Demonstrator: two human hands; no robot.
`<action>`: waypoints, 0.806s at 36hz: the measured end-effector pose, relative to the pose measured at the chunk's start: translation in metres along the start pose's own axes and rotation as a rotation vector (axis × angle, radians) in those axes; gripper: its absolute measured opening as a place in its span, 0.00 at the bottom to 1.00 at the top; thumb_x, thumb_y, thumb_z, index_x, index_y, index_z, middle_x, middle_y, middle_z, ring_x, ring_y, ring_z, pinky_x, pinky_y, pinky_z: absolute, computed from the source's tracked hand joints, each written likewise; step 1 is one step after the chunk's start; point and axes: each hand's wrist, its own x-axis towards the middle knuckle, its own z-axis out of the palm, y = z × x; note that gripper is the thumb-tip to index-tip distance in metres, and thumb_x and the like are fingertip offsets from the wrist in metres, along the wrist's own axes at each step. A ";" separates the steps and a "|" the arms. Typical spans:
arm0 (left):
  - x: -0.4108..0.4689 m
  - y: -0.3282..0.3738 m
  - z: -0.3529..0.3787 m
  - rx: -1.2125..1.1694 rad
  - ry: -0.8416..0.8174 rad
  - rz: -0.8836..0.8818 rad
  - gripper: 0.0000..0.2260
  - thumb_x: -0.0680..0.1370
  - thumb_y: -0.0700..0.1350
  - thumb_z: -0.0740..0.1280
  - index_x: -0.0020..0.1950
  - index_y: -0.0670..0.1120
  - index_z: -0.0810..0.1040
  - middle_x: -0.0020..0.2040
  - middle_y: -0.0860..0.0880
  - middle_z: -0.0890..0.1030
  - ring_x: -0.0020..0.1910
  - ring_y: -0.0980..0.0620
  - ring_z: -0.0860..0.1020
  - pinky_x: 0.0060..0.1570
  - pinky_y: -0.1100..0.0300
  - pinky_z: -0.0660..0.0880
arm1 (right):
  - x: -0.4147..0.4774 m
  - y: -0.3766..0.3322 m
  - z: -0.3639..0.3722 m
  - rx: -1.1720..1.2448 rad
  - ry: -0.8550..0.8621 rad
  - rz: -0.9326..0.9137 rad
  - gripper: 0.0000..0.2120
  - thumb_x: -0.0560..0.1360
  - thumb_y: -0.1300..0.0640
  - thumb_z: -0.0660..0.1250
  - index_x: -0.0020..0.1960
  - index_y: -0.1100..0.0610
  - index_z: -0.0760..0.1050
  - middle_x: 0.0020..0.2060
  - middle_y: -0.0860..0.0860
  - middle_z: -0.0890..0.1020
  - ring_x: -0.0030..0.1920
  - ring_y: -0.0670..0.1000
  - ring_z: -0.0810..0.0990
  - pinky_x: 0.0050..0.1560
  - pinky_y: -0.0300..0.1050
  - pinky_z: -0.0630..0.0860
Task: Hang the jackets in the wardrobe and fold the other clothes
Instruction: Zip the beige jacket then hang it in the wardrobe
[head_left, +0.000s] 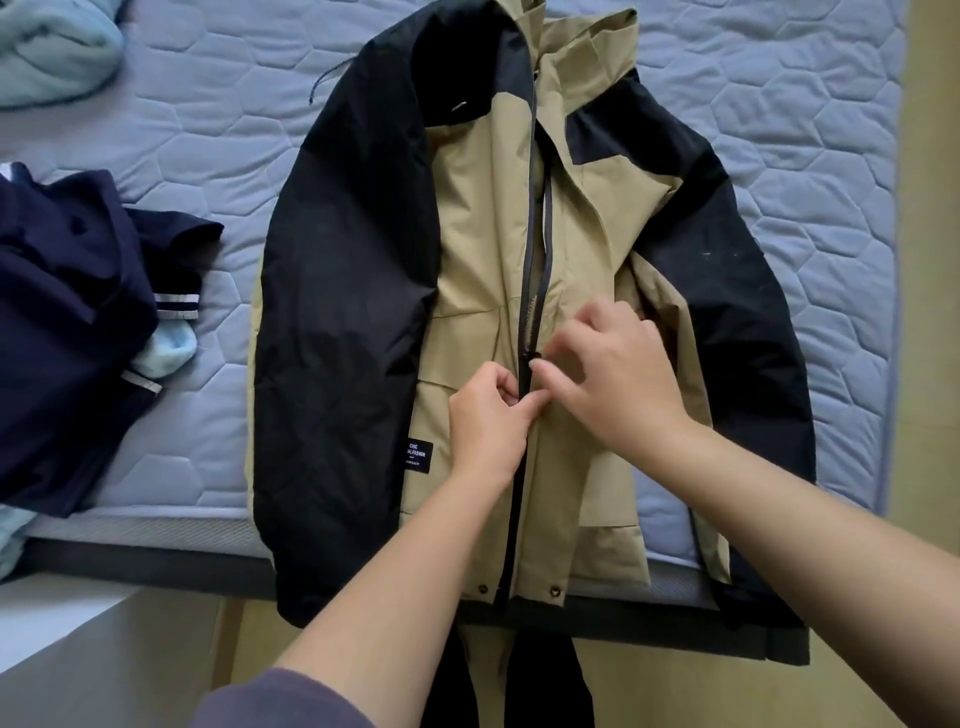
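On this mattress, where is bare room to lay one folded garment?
Two bare patches of mattress: the strip between the jacket and the right edge, and the patch between the jacket, the navy garment and the light blue cloth. The middle is crowded by the jacket.

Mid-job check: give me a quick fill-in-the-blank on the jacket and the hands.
The khaki and black hooded jacket lies flat on a quilted blue-grey ____.
The left hand and right hand both pinch at its dark front ____.
Below the hands the front is closed; above them it is ____.
The crumpled navy garment with striped cuffs lies on the person's ____ side.
Missing: mattress; zipper; open; left.
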 end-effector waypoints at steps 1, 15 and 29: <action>0.000 0.000 -0.001 -0.001 -0.003 0.004 0.18 0.70 0.47 0.76 0.33 0.49 0.66 0.29 0.55 0.69 0.29 0.58 0.65 0.30 0.66 0.64 | 0.000 0.002 0.002 -0.031 -0.030 -0.028 0.11 0.71 0.48 0.71 0.41 0.55 0.78 0.42 0.51 0.73 0.46 0.54 0.73 0.42 0.47 0.66; -0.009 -0.003 -0.014 0.113 -0.001 0.103 0.14 0.74 0.47 0.72 0.36 0.47 0.68 0.32 0.52 0.73 0.34 0.51 0.70 0.37 0.56 0.70 | 0.032 0.016 -0.001 -0.164 -0.097 -0.389 0.04 0.71 0.57 0.59 0.38 0.55 0.70 0.24 0.48 0.69 0.27 0.55 0.73 0.39 0.46 0.61; -0.022 -0.020 -0.028 0.377 -0.037 0.106 0.14 0.78 0.50 0.66 0.38 0.46 0.67 0.33 0.52 0.70 0.33 0.54 0.70 0.35 0.56 0.71 | 0.149 0.035 -0.058 -0.644 -0.088 -0.515 0.16 0.61 0.71 0.69 0.27 0.54 0.69 0.24 0.47 0.69 0.27 0.53 0.71 0.42 0.48 0.62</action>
